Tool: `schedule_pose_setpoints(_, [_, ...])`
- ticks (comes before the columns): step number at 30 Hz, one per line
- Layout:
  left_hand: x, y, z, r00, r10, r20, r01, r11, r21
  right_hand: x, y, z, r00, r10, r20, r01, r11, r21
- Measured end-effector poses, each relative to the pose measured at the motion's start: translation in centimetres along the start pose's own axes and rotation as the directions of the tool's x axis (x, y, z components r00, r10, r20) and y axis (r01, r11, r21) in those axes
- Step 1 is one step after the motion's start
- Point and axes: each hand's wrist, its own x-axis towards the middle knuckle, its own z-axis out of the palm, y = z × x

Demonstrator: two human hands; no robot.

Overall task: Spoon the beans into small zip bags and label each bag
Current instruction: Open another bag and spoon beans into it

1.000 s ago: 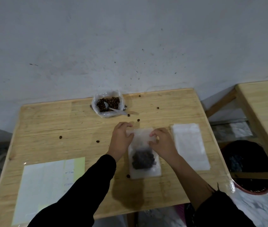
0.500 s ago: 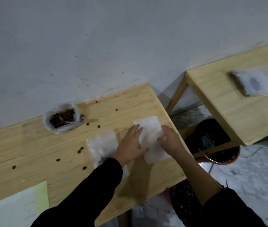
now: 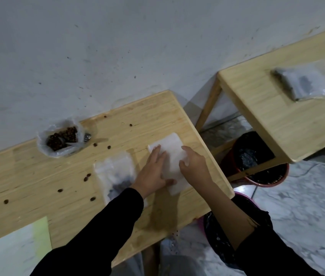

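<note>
Head view shows both hands on the stack of empty zip bags (image 3: pixel 172 154). The stack lies on the table (image 3: pixel 68 196) close to its right edge, about midway between the far right corner and the near right corner. Its long axis runs from the far edge toward the near edge, almost parallel to the right edge.

The left hand (image 3: pixel 153 172) lies flat on the left half of the stack and presses it down, with straight fingers pointing toward the far edge. The right hand (image 3: pixel 194 166) touches the right side of the stack with bent fingers. Whether it already pinches the top bag, I cannot tell. The hands are apart, with a strip of the white stack between them.

The stack is therefore directly under the hands, and the right hand is nearer to its free edge. I judge that this hand must peel off one bag while the left hand keeps the others in place.

The filled bag (image 3: pixel 115 172) lies just left of the left hand. The tub of beans (image 3: pixel 61 138) stands near the far edge, well apart to the left.
</note>
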Motion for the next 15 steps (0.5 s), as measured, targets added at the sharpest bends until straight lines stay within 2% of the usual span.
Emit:
schedule_pose_setpoints(5, [0.0,0.2,0.1,1.000,-0.004,-0.026,0.004,1.000,-0.010,-0.3,0.1,0.4,0.988,-0.025,-0.153,0.035,0.997,0.066])
schedule_pose_setpoints(8, [-0.1,0.2,0.1,0.997,0.023,-0.070,-0.021,1.000,0.022,-0.1,-0.6,0.1,0.982,0.002,-0.190,0.028,0.988,0.153])
schedule_pose_setpoints(12, [-0.1,0.4,-0.9,0.994,0.032,-0.102,-0.032,0.999,0.006,0.7,-1.8,-1.1,0.983,0.087,-0.161,-0.039,0.959,0.281])
schedule_pose_setpoints(15, [-0.2,0.6,-3.4,0.978,0.055,-0.201,-0.065,0.997,-0.040,1.5,-3.1,-2.9,0.995,0.033,-0.092,-0.002,0.948,0.317])
